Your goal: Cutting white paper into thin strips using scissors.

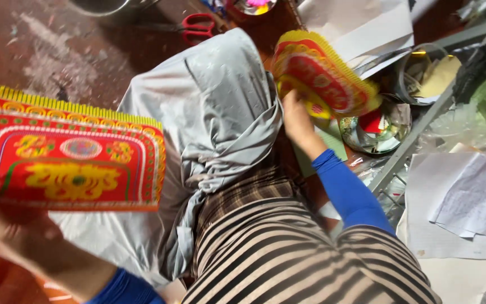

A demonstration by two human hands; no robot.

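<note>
Dusty floor below; left hand [12,236] grips a fringed red-yellow paper sheet [66,155], right hand [296,118] clasps a similar stack [322,76].

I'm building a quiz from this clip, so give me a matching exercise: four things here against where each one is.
Things:
1. red and yellow card
2. fringed stack
3. red scissors
4. white papers

Places:
A. floor at top, beyond the grey-clad knee
B. lower right, beside the metal frame
C. in the left hand
D. at the right hand

Pairs: 1-C, 2-D, 3-A, 4-B
</note>
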